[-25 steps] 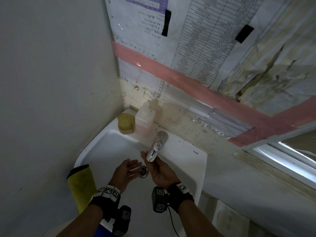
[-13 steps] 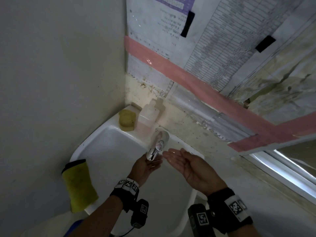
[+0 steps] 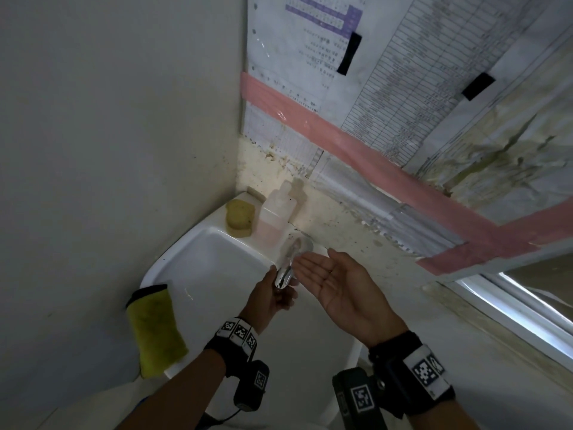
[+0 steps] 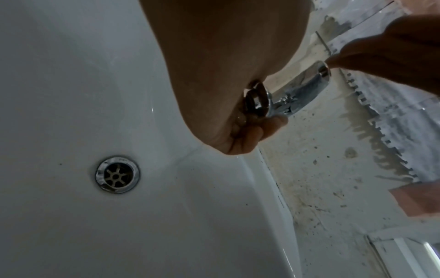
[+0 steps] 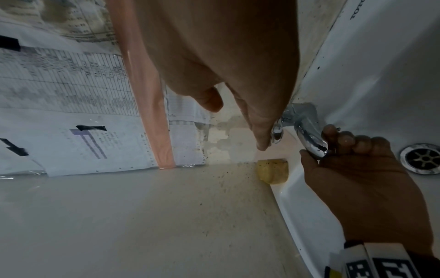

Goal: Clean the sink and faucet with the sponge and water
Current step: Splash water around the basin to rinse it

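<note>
A chrome faucet (image 3: 291,259) stands at the back of the white sink (image 3: 210,259). My left hand (image 3: 273,293) is under the spout's end, fingers (image 5: 345,139) and thumb curled round the tip of the faucet (image 5: 307,129). Water drops sit in its palm in the left wrist view, by the faucet (image 4: 302,88). My right hand (image 3: 335,280) lies palm up with straight fingers on the faucet's right side, fingertips at its top. A yellow sponge (image 3: 238,217) rests on the sink's back left corner, seen also as sponge (image 5: 272,170). The drain (image 4: 117,174) is bare.
A pale soap bottle (image 3: 274,215) stands between sponge and faucet. A yellow cloth with a black edge (image 3: 153,330) hangs over the sink's left front rim. Walls close in on the left and behind, with taped papers (image 3: 403,88). A window frame (image 3: 511,305) runs along the right.
My right hand has left the space under the spout and moved to the faucet's right side, palm up. My left hand has risen from the basin to the spout's tip.
</note>
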